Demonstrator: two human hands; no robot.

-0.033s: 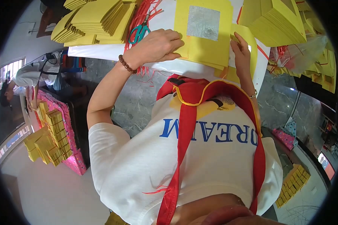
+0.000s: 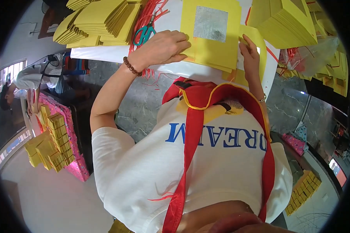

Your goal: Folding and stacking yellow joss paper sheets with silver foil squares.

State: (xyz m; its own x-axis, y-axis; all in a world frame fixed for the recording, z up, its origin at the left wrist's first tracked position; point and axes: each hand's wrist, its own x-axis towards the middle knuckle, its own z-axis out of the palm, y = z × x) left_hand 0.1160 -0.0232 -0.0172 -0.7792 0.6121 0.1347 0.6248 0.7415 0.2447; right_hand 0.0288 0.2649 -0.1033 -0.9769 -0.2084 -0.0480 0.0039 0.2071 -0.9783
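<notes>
A stack of yellow paper [image 2: 212,52] with a silver foil square [image 2: 210,24] on top lies on the white table before me. My left hand [image 2: 168,46], a brown bead bracelet at its wrist, is closed at the stack's near left corner, fingers bent and thumb along the edge. Beside the right edge is my right hand [image 2: 251,56], open with its fingers loosely stretched and the thumb near the paper. Another yellow sheet [image 2: 263,39] lies partly beneath that hand. Teal-handled scissors [image 2: 144,35] rest on red strips [image 2: 146,15] left of the stack.
Folded yellow paper bundles [image 2: 105,19] stand at the far left of the table, with a thick yellow stack [image 2: 282,23] at the far right. A clear plastic bag [image 2: 315,58] sits beyond it. Another person [image 2: 39,75] bends over a pink-covered table [image 2: 76,155] on the left.
</notes>
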